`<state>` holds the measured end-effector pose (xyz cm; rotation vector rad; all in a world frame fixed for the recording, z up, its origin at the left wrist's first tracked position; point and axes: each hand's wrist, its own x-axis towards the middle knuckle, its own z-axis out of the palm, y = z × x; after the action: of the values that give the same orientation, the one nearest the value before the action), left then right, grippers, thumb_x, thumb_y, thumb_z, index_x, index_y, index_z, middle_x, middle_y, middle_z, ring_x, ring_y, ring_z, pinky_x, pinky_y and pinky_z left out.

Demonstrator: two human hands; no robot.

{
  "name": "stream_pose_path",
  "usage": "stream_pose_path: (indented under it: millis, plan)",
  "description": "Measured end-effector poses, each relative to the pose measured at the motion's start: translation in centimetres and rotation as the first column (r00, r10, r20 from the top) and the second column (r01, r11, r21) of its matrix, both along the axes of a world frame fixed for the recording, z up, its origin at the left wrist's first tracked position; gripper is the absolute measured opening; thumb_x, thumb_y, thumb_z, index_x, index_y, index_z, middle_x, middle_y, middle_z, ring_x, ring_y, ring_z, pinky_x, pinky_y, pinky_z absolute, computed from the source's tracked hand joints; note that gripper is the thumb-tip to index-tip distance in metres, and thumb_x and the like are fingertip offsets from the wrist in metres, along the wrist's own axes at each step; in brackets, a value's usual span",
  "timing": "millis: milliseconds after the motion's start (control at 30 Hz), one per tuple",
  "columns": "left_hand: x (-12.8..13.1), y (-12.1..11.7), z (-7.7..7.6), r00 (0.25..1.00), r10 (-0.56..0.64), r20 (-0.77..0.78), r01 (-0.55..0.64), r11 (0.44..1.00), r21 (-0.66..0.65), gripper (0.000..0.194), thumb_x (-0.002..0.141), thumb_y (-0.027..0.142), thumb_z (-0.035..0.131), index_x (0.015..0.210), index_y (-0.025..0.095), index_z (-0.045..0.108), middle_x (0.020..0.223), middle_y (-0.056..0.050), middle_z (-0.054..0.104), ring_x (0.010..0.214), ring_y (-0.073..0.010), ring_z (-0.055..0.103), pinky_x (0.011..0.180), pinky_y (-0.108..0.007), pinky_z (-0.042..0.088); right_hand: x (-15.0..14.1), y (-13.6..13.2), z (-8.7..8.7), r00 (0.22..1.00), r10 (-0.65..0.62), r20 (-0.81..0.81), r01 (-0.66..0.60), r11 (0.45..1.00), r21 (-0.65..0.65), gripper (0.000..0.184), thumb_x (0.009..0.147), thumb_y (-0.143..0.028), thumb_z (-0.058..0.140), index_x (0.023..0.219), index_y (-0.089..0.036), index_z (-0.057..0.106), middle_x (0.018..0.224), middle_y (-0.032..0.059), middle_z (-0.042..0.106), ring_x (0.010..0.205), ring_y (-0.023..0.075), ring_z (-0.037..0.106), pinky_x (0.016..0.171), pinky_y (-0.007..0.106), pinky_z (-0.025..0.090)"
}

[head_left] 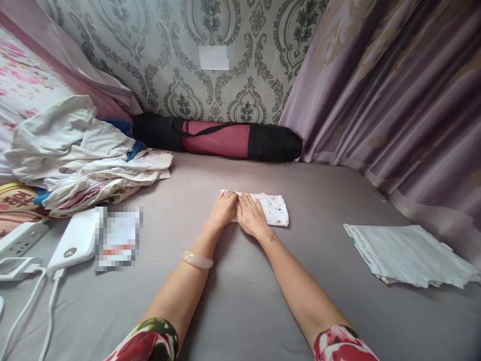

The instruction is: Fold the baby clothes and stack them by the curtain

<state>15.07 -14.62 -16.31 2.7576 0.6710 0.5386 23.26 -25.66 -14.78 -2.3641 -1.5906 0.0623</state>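
Observation:
A small white folded cloth [277, 209] with a scattered print lies on the grey sheet in front of me. My left hand [224, 208] rests palm down over its left end, fingers stretched forward and covering most of that part. Beside it, my right hand [251, 214] presses flat on the cloth's middle with the thumb somewhat apart. The two hands touch or nearly touch at the fingers. Neither is closed around the fabric. What lies under the palms is hidden.
A heap of clothes [71, 145] lies at left, near a power bank [73, 240], a power strip [24, 238] and a blurred-out packet [118, 238]. Folded pale cloths [413, 253] lie at right. A black-and-pink long bag [216, 139] rests along the wall, beside a curtain [361, 80].

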Motion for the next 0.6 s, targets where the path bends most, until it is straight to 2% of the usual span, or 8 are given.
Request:
stream_pose_path:
  millis: [133, 200, 367, 500, 600]
  plan:
    - [0.4, -1.1, 0.6, 0.999, 0.042, 0.034, -0.044, 0.998, 0.051, 0.029, 0.094, 0.016, 0.036, 0.113, 0.019, 0.058, 0.121, -0.010, 0.065, 0.123, -0.0226, 0.053, 0.113, -0.046, 0.030, 1.0, -0.7, 0.2, 0.997, -0.066, 0.040, 0.064, 0.997, 0.046, 0.055, 0.099, -0.030, 0.022, 0.148, -0.009, 0.036, 0.156, 0.0100, 0.031, 0.146, 0.0217, 0.021, 0.120, 0.044, 0.008]
    - [0.8, -1.7, 0.7, 0.999, 0.046, 0.012, -0.047, 0.997, 0.061, 0.030, 0.096, 0.020, 0.034, 0.113, 0.020, 0.058, 0.121, -0.009, 0.065, 0.124, -0.0226, 0.052, 0.113, -0.046, 0.030, 1.4, -0.9, 0.1, 0.995, -0.093, 0.039, 0.092, 0.995, 0.028, 0.055, 0.099, -0.030, 0.022, 0.148, -0.009, 0.036, 0.156, 0.0102, 0.031, 0.146, 0.0218, 0.021, 0.119, 0.044, 0.007]
    - [1.3, -2.3, 0.3, 0.989, 0.069, -0.131, -0.065, 0.997, 0.037, 0.040, 0.099, 0.030, 0.030, 0.130, 0.016, 0.052, 0.143, -0.012, 0.051, 0.136, -0.0256, 0.041, 0.114, -0.048, 0.030, 1.7, -0.7, -0.5, 0.992, -0.119, 0.030, 0.120, 0.992, -0.041, 0.056, 0.099, -0.029, 0.021, 0.148, -0.007, 0.036, 0.155, 0.0121, 0.033, 0.145, 0.0228, 0.024, 0.119, 0.045, 0.009]
    - [1.3, -2.2, 0.3, 0.983, 0.057, -0.175, -0.056, 0.998, 0.013, 0.045, 0.100, 0.033, 0.027, 0.134, 0.015, 0.049, 0.146, -0.013, 0.047, 0.139, -0.0274, 0.038, 0.114, -0.049, 0.028, 1.9, -0.8, -0.4, 0.994, -0.105, 0.012, 0.106, 0.993, -0.055, 0.056, 0.099, -0.028, 0.021, 0.148, -0.007, 0.035, 0.155, 0.0111, 0.033, 0.145, 0.0225, 0.024, 0.119, 0.044, 0.010]
    - [1.2, -2.2, 0.4, 0.990, 0.057, -0.129, -0.055, 0.998, 0.024, 0.044, 0.099, 0.032, 0.028, 0.133, 0.016, 0.051, 0.145, -0.014, 0.049, 0.137, -0.0278, 0.040, 0.114, -0.050, 0.028, 2.3, -1.1, -0.2, 0.991, -0.136, 0.014, 0.137, 0.990, -0.045, 0.056, 0.098, -0.028, 0.022, 0.149, -0.007, 0.034, 0.156, 0.0115, 0.031, 0.145, 0.0227, 0.022, 0.119, 0.043, 0.009]
